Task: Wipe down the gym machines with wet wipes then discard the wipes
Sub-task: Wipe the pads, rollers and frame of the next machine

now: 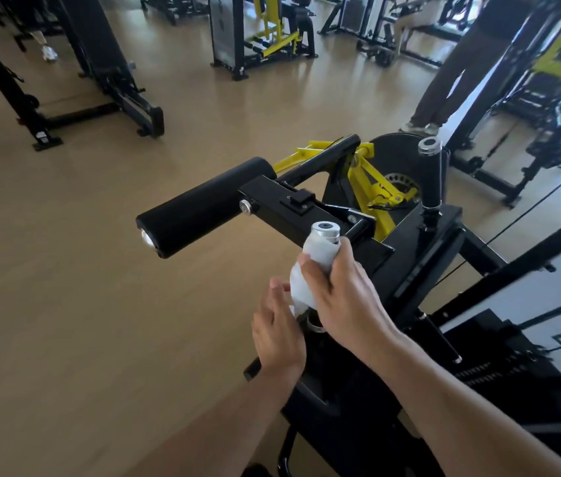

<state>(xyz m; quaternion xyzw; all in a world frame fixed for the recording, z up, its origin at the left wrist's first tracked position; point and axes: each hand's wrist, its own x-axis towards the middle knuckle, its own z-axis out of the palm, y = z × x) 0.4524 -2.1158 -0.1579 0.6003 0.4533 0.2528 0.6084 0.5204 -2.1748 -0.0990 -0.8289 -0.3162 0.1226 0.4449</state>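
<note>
Right hand (pixel 341 290) is wrapped around a white wet wipe (pixel 310 266), which is itself folded round the near upright handle (pixel 325 232) of a black and yellow gym machine (pixel 420 242); only the handle's silver end cap is left showing above the wipe. Fingers and thumb are curled over the cloth, so the wipe is gripped against the handle. Left hand (pixel 280 333) is held just beside and below, its fingers fairly straight, with the fingertips touching the loose lower edge of the wipe (whether that edge is pinched cannot be told). A black padded roller (pixel 203 204) is seen jutting out to the left of the handle, its shiny end disc turned toward the camera. A second upright handle (pixel 432 173), also capped in silver, stands farther back on the right of the frame. Beyond it, the legs of a standing person (pixel 451 80) are visible on the tan floor (pixel 65 270), and further machines (pixel 261 32) are ranged across the background.
</note>
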